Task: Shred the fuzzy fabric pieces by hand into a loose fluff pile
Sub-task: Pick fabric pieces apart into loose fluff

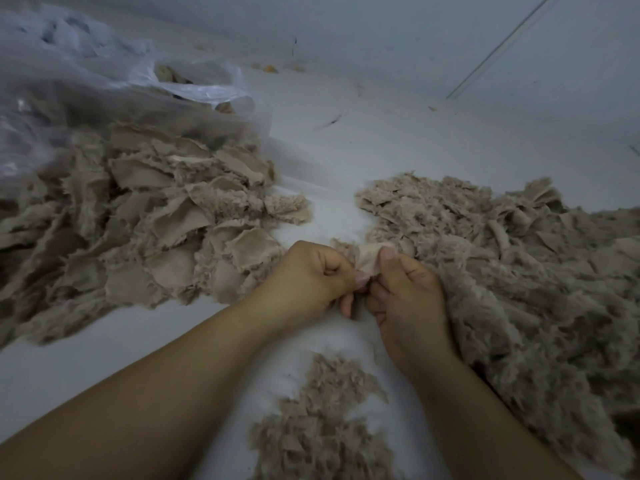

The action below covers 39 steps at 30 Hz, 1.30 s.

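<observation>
A small beige fuzzy fabric piece (370,258) is held between both hands at the middle of the view. My left hand (311,278) pinches its left edge with curled fingers. My right hand (408,299) pinches its right edge, thumb on top. A heap of whole fabric pieces (145,230) lies to the left, many with smooth backing up. A big mound of fuzzy fabric (512,271) spreads on the right, touching my right hand. A small loose fluff pile (322,424) lies between my forearms at the bottom.
A clear plastic bag (86,81) with more fabric sits at the back left, partly over the left heap. The white surface (346,140) runs back to a pale wall (450,36). A few scraps (270,68) lie along the wall's foot.
</observation>
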### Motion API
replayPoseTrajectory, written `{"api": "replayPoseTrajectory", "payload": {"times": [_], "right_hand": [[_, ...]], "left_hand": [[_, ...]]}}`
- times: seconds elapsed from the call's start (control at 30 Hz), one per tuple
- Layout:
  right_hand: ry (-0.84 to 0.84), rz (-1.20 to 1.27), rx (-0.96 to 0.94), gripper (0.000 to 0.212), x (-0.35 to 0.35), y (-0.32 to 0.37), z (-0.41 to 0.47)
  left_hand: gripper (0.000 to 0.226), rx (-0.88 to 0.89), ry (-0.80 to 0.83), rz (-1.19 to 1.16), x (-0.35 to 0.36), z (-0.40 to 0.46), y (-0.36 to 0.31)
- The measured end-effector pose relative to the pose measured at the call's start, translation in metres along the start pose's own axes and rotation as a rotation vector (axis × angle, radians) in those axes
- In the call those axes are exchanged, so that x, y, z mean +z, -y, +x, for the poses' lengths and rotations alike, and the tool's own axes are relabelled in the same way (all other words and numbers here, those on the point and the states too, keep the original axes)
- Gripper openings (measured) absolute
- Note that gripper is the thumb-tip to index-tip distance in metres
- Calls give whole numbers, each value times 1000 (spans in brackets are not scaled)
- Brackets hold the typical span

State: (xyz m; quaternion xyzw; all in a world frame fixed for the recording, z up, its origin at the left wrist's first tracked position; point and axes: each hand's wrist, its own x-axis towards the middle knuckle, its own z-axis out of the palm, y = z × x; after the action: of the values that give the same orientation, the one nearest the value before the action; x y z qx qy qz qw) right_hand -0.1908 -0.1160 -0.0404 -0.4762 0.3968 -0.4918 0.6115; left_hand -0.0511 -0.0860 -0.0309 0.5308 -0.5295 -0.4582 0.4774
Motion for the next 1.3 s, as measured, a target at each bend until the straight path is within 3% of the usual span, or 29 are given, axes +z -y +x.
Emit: {"api": "replayPoseTrajectory", "payload": {"times": [0.1,0.23,0.3,0.37,0.6,0.83,0.9,1.03,1.07,1.2,1.3], "right_hand": [[-58,77,35,33,1,3,1],[2,140,85,43,2,2,2],[50,99,91,47,1,2,1],[87,44,83,36,-1,1,2],[135,-98,20,35,2,3,-1],[5,17,45,37,1,0,2],[-37,58,54,39,0,-1,3],[-17,112,51,34,1,0,1],[2,116,47,32,0,1,1],[82,94,33,37,-1,1,-1],[45,109,34,41,0,2,0]], "left_hand": [[23,-77,-4,-48,-10,4,1],[22,-142,-118,-203,-6,9,4],[31,-138,-121,-226,-3,11,4],[45,-135,-92,-244,-1,12,2],[36,-86,-106,-274,-1,12,5],[29,-78,-313,-511,-7,13,6],[22,-84,-264,-499,-12,10,4],[21,-177,112,-255,-18,2,-8],[19,-208,144,-213,-17,2,-10],[39,-223,16,-130,-7,4,-4],[35,-174,-43,-233,1,6,-3]]}}
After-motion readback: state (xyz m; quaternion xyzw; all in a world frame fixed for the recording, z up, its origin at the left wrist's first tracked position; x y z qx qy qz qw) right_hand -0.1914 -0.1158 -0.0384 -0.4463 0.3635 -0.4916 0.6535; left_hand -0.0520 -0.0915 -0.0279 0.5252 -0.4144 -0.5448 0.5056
